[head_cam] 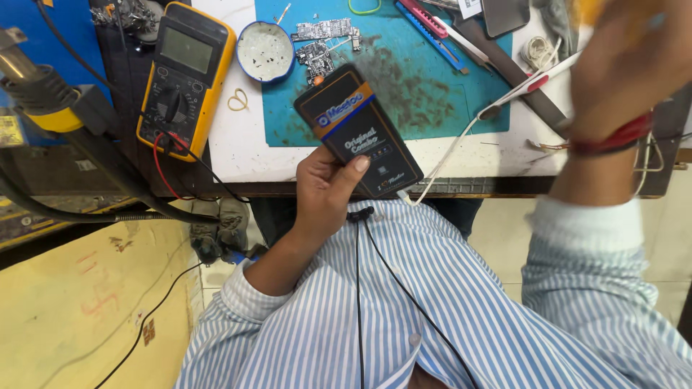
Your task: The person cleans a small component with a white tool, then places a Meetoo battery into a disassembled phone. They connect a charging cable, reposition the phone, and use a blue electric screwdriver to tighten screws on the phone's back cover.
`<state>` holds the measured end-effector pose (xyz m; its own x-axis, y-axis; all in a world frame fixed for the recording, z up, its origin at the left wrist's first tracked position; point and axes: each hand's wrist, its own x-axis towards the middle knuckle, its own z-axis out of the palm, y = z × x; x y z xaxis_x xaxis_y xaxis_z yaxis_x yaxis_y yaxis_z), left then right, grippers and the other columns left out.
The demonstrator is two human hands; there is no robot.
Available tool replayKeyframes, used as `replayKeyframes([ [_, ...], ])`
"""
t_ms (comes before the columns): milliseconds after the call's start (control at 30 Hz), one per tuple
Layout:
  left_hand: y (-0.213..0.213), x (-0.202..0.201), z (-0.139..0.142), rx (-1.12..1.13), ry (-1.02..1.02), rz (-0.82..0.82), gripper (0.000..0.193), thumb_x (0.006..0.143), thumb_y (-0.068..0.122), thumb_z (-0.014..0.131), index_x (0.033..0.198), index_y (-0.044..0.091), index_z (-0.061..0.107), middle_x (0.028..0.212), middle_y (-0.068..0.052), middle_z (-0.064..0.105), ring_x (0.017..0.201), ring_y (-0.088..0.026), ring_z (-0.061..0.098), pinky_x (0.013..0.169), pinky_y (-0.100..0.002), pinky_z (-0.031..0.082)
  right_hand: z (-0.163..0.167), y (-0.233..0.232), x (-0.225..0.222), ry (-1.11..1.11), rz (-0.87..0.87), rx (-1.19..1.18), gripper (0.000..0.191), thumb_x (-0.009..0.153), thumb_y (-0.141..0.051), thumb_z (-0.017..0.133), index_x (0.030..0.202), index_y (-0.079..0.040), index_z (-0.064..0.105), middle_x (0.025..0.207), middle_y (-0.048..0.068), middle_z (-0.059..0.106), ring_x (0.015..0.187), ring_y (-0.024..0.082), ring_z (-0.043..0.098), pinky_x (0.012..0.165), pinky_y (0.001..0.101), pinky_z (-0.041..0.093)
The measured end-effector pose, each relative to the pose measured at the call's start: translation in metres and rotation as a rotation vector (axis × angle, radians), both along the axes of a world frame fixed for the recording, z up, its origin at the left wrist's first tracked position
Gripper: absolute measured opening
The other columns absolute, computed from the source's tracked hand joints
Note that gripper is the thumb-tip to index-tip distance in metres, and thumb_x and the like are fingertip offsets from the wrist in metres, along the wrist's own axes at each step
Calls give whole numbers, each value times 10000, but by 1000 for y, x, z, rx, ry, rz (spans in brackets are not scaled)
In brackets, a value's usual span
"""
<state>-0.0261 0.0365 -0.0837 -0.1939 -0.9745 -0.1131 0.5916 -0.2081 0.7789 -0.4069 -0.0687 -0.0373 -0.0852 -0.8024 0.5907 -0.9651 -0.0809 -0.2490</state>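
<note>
Left hand (324, 191) clamped on a black box (358, 131).
Right hand (623, 68) raised and blurred over the desk (245, 155); its grip can't be told.

Black box (358, 131) with orange-blue band; yellow multimeter (186, 78); teal mat (432, 94).

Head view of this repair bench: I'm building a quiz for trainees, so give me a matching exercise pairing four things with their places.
Things:
1. flat black box with orange band
2. yellow multimeter
3. round blue-rimmed dish
4. bare circuit boards

Places:
A. on the teal mat
B. in the left hand
C. far left, red and black leads attached
D. between meter and mat

Pairs: 1-B, 2-C, 3-D, 4-A
</note>
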Motion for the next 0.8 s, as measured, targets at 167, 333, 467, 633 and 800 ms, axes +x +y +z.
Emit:
replayKeyframes([
  [167,24,13,-1,-38,-15,-27,230,989,-5,711,1213,-43,677,1185,-101,735,1112,-151,692,1029,-323,556,-12,45,121,246,868,72,259,975,-107,757,1234,-89,759,1162,81,743,986,243,693,846,380,545],
  [333,34,16,-3,-16,-29,-30,222,998,-5,715,1214,-49,684,1183,-101,741,1099,-149,690,1016,-317,547,4,40,190,324,747,256,311,925,-183,765,1227,-107,766,1273,40,712,1076,198,631,900,361,486],
  [467,28,10,0,3,-62,34,207,1025,22,686,1222,-40,675,1173,-90,736,1081,-125,681,1010,-293,537,20,24,197,271,680,287,391,850,-156,761,1234,-81,749,1297,96,689,1129,268,622,964,409,475],
  [633,14,3,3,14,-11,87,185,1037,42,671,1204,-37,671,1149,-103,741,1037,-126,696,970,-287,556,33,41,177,-603,746,512,393,947,-80,738,1329,-5,684,1191,113,750,1013,200,675,937,326,518],
  [800,4,-9,8,-31,-28,5,267,1066,81,677,1304,-35,642,1219,-85,725,1114,-132,666,1020,-292,526,29,78,174,-1039,701,822,319,916,-74,783,1205,39,709,1032,69,767,912,71,671,822,245,549],
])
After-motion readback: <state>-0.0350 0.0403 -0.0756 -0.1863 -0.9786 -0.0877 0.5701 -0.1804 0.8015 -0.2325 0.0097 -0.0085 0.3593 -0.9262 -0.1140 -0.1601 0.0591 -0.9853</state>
